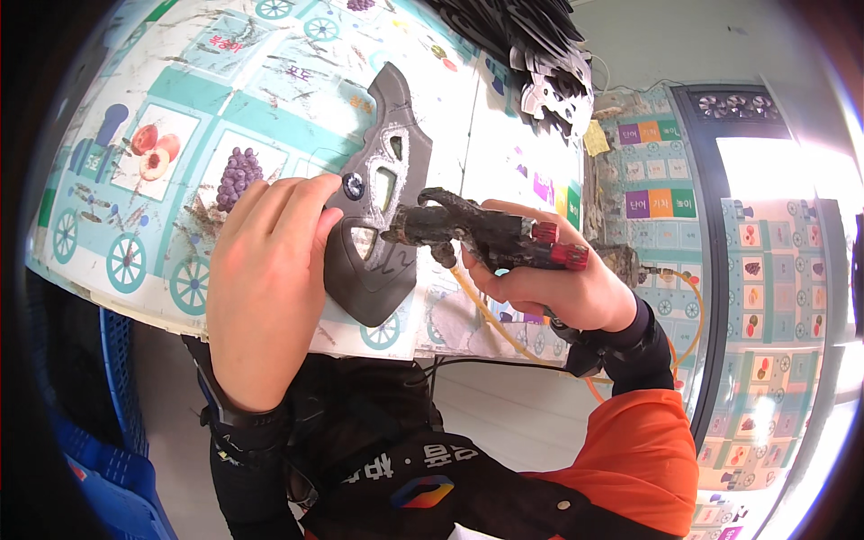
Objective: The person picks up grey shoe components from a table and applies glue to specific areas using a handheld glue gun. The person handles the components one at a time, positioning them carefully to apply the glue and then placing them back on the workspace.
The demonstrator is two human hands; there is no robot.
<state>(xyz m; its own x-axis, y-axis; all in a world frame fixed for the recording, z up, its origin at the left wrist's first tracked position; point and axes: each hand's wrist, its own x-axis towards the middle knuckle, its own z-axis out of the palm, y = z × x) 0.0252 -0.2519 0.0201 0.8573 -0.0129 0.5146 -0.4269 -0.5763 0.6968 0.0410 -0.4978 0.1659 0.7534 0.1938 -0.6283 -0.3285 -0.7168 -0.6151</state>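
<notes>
My left hand [270,270] grips the left edge of a dark grey moulded panel [360,292], thumb and fingers closed on it. The panel is long and curved, with several cutouts edged in a whitish coating and a handwritten mark near its lower end. By my fingertips sits a small round black piece [354,186]; whether it is fixed to the panel I cannot tell. My right hand [571,283] is wrapped round a grimy black spray gun [477,229] with red knobs at its back. The gun's nozzle points left, close over the panel's cutouts.
A yellowish hose [493,315] runs below the gun. The worktable [180,85] has a stained, fruit-patterned cover. Dark and grey moulded parts are piled [540,67] at the far edge. Blue plastic crates [117,373] stand at lower left, and a dark-framed door [706,270] is on the right.
</notes>
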